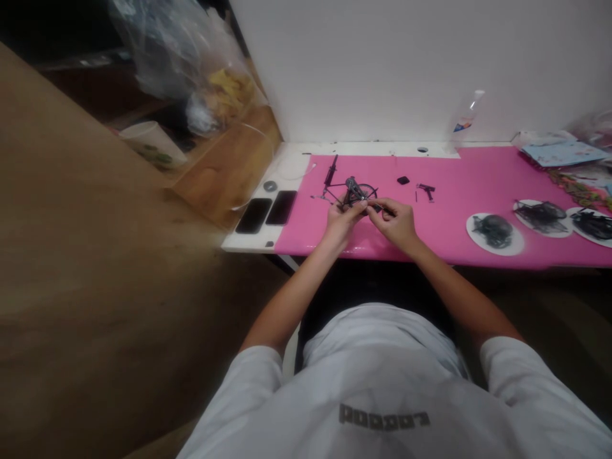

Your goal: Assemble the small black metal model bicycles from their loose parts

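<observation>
Both my hands meet over a pink mat [444,229] on a white table. My left hand [342,223] is closed, its fingers pinching a small dark model bicycle [351,190] with a wheel and thin frame rods. My right hand [396,222] is closed too, pinching a small dark part against the model's right side. A black rod [329,171] sticks up at the model's left. Farther right on the mat lie a small black piece [403,180] and a small dark tool-like part [425,190].
Two dark phones [268,211] lie on the table's white left edge. Three white plates [495,234] with dark parts sit at the right. A clear bottle [467,118] stands by the wall. Papers [564,153] lie at the far right; plastic bags [191,64] and a cup [150,143] are at the left.
</observation>
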The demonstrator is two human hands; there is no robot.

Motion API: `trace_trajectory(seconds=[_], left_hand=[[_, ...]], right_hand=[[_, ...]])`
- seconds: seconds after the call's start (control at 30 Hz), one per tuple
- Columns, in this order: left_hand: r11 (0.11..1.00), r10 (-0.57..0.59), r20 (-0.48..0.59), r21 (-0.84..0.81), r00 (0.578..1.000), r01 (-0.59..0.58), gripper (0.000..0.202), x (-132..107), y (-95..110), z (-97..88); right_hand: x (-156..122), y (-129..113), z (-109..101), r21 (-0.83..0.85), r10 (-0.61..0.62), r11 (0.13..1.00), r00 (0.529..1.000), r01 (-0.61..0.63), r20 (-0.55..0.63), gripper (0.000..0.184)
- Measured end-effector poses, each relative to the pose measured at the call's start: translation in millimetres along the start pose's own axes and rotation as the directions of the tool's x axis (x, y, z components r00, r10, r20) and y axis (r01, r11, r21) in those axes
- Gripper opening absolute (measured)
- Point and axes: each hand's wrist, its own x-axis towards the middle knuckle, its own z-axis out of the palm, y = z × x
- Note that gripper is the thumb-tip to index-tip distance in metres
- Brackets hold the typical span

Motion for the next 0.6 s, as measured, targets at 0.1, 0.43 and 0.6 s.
trace_trajectory(seconds=[0.1,0.43,0.6], left_hand=[[1.0,0.01,-0.012,-0.006,1.0,-0.01,0.051,-0.3,0.5,0.9],[0.997,0.08,-0.006,0.012,0.997,-0.08,0.052,-1.4,-0.1,2.8],[0.997,0.07,0.007,0.014,0.998,-0.07,0.054,-1.8,1.0,2.0]], right_hand=[[-0.2,1.1,-0.2,-0.013,-0.019,1.0,1.0,0.019,-0.008,0.029],[-0.2,2.7,-0.7,0.003,-0.064,0.998,0.998,0.064,-0.011,0.028],[0.5,2.0,-2.7,-0.006,-0.038,0.999,0.999,0.038,0.035,0.033]])
